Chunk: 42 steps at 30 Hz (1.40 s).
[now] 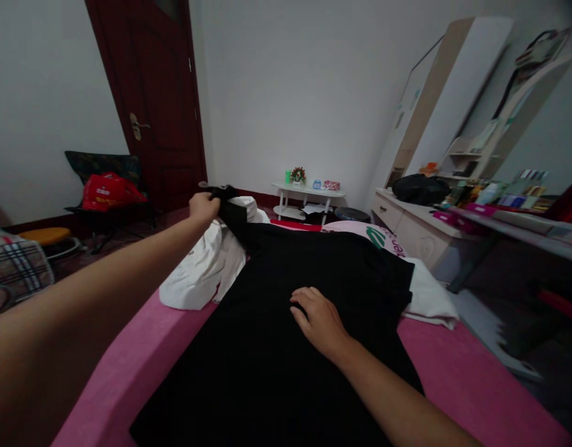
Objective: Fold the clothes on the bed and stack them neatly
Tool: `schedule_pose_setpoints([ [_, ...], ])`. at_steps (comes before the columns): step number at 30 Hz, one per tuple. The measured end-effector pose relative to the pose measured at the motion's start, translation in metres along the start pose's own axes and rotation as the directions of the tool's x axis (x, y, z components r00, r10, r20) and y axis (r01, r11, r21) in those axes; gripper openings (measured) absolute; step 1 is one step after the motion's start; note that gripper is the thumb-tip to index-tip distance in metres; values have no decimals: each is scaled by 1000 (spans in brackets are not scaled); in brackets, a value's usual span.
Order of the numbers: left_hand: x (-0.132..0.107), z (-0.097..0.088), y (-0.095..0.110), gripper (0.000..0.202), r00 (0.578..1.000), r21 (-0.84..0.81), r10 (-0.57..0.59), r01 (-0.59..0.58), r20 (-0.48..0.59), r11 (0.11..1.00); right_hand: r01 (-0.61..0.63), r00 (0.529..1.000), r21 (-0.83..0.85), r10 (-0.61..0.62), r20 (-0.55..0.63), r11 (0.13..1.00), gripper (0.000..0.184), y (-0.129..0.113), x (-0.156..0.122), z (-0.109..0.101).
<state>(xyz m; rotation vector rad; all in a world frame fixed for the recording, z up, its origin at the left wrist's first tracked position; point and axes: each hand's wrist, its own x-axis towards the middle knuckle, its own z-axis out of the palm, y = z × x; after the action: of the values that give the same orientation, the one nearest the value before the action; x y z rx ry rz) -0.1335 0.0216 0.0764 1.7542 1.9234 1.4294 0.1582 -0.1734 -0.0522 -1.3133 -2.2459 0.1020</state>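
A black T-shirt (pixel 267 347) lies spread over a pink-covered bed (pixel 472 379), its hem toward me. At the upper left, my left hand (pixel 204 208) is closed around the shirt's left sleeve and lifts it off the surface. My right hand (pixel 320 323) rests on the middle of the shirt with the fingers slightly bent and apart, gripping nothing. The right sleeve lies flat near a folded white cloth (pixel 430 295). Under the raised sleeve, white crumpled fabric (pixel 197 273) sits on the bed's left side.
Beyond the bed stands a small white table (pixel 308 188) with a flower pot. A dresser (pixel 407 220) with a black bag (pixel 420 188) is at the right. On the left are a chair with a red bag (pixel 109 191), an orange stool (pixel 46 236) and a dark red door (pixel 155 99).
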Motion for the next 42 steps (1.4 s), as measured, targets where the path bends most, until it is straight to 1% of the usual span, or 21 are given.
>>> schedule_pose_setpoints([
  [2, -7, 13, 41, 33, 991, -66, 127, -125, 32, 990, 107, 994, -1, -107, 2, 994, 22, -3, -1, 2],
  [3, -16, 20, 61, 33, 967, -133, 237, -224, 92, 965, 153, 988, -1, -153, 0, 988, 23, -4, -1, 2],
  [4, -28, 28, 78, 35, 878, -283, 446, -389, 176, 877, 186, 983, -2, -186, -3, 983, 24, -5, -2, 3],
  [5, -43, 34, 92, 36, 731, -403, 633, -515, 255, 757, 202, 979, 0, -202, -10, 979, 25, -6, -3, 3],
  [6, -59, 38, 101, 37, 590, -475, 747, -585, 307, 657, 203, 979, 6, -203, -19, 979, 25, -6, -4, 2],
  [8, -93, 40, 103, 39, 388, -488, 834, -681, 392, 546, 174, 984, 32, -173, -40, 984, 27, -5, -7, 2],
  [9, -109, 38, 96, 39, 330, -438, 830, -729, 450, 527, 151, 988, 50, -148, -54, 987, 28, -4, -8, 1],
  [10, -123, 33, 85, 39, 319, -360, 801, -766, 506, 532, 124, 990, 69, -120, -69, 990, 30, -3, -9, 1],
  [11, -134, 27, 70, 40, 350, -254, 747, -788, 565, 561, 97, 993, 90, -89, -84, 991, 32, -2, -10, 2],
  [13, -151, 10, 38, 42, 478, 11, 594, -785, 648, 620, 38, 993, 133, -22, -115, 990, 35, 2, -10, 4],
  [15, -161, -9, 7, 45, 578, 218, 440, -742, 687, 633, -25, 990, 161, 46, -132, 987, 38, 6, -7, 6],
  [17, -168, -27, -16, 47, 647, 366, 271, -673, 713, 643, -91, 987, 146, 109, -121, 985, 40, 12, 1, 6],
  [18, -172, -36, -25, 49, 664, 414, 190, -637, 723, 651, -125, 984, 121, 139, -108, 985, 41, 15, 7, 5],
  [20, -177, -49, -38, 53, 661, 459, 48, -569, 749, 682, -194, 977, 49, 198, -83, 980, 45, 21, 23, 1],
  [22, -180, -57, -47, 53, 633, 454, -40, -507, 773, 733, -261, 963, -26, 259, -74, 965, 53, 27, 44, -5],
  [25, -183, -61, -55, 50, 586, 399, -91, -421, 805, 815, -352, 935, -102, 343, -95, 931, 72, 40, 77, -10],
  [28, -189, -61, -54, 42, 503, 283, -84, -333, 860, 899, -472, 882, -137, 468, -58, 871, 88, 58, 101, -12],
  [31, -196, -61, -43, 24, 430, 109, -32, -157, 902, 982, -574, 804, -189, 593, 55, 797, 73, 76, 114, -18],
  [34, -197, -62, -25, 17, 428, -36, 33, -1, 903, 999, -625, 770, -188, 638, 9, 758, 52, 87, 128, -38],
  [38, -190, -58, 12, 20, 486, -139, 141, -41, 862, 990, -661, 749, -168, 632, -197, 731, 51, 93, 153, -82],
  [42, -196, -47, 54, 17, 466, -197, 281, -220, 839, 955, -684, 728, -313, 593, -344, 659, 47, 95, 167, -114],
])
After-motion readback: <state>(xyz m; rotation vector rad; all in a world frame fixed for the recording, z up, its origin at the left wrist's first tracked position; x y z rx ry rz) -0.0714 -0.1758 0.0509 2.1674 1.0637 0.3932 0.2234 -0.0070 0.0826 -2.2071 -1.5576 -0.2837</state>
